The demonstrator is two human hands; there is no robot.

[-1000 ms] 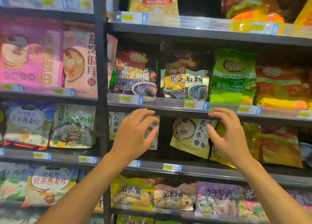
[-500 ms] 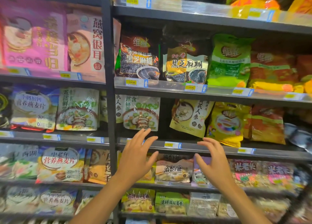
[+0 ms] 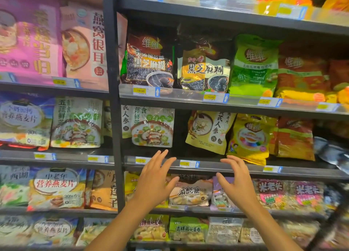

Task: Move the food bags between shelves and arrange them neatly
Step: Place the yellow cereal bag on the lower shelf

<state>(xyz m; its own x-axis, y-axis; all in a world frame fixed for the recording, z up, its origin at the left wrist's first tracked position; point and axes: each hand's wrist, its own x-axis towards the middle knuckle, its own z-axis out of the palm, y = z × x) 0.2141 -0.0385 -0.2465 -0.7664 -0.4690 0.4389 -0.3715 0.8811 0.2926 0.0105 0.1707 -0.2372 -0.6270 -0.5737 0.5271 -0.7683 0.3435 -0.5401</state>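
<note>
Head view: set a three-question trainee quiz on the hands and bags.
1. True or false: the left hand grips a bag.
2. The green bag sits: A) one shelf above the yellow bag; B) below it; C) beside it.
3. Fill in: the beige bag stands ____ (upright or tilted).
Key: 1 false; 2 A; 3 tilted.

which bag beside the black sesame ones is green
The green bag, third right of the post; the others in that row are dark brown, black-and-gold or orange.
</note>
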